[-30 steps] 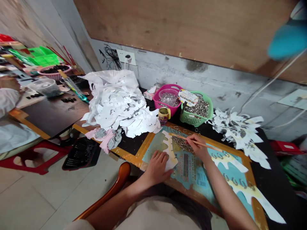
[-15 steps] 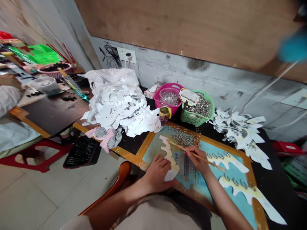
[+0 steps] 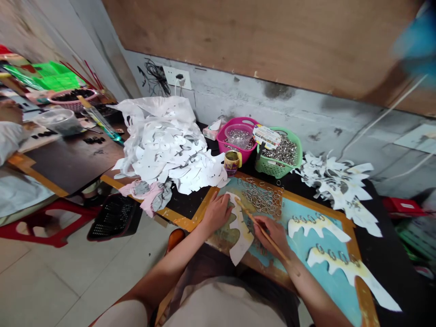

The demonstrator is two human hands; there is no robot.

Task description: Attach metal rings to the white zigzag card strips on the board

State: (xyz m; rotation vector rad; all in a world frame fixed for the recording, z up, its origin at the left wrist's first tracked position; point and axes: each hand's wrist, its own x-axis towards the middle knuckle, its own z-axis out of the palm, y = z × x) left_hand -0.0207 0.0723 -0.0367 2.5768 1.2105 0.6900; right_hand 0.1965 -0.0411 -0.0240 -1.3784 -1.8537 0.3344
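My right hand (image 3: 272,235) is closed around a thin wooden brush (image 3: 250,215), whose tip touches the upper end of a white scalloped cut-out piece (image 3: 242,240). Yellowish smears show along that piece's notched edge. Fingers apart, my left hand (image 3: 217,212) rests at the piece's upper left edge. Loose metal rings (image 3: 261,198) lie just beyond the brush on the blue work surface (image 3: 286,272). To the right, a shorter white piece (image 3: 329,230) and a longer white piece (image 3: 369,282) carry metal rings along their yellowed edges.
Behind the board stand a stained cup (image 3: 231,164), a pink basket (image 3: 223,141) and a green basket (image 3: 272,169) of metal parts. White cut-outs (image 3: 173,154) are heaped at left, with more cut-outs (image 3: 344,186) at right. A co-worker's sleeve (image 3: 12,141) shows far left.
My left hand has moved from the lower part of the white piece up to its top end. The brush tip has shifted slightly, and my right hand is a little lower.
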